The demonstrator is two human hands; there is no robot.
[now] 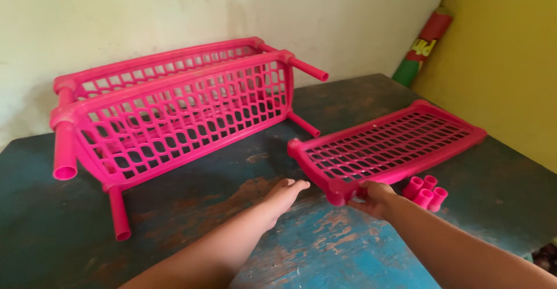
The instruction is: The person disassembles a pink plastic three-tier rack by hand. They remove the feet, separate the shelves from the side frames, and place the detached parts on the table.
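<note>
While the right hand (374, 198) pinches only the near corner of the loose pink shelf tray (390, 145) at centre right and the left hand (285, 194) lies flat, fingers together, the tray could tip onto the pink tube pieces (425, 192) just beside it.

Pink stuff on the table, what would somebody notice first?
The big pink rack, lying on its side at the back left of the worn blue table. Next, the flat pink shelf on the right, its near corner gripped by the right hand, with the left hand beside it.
</note>
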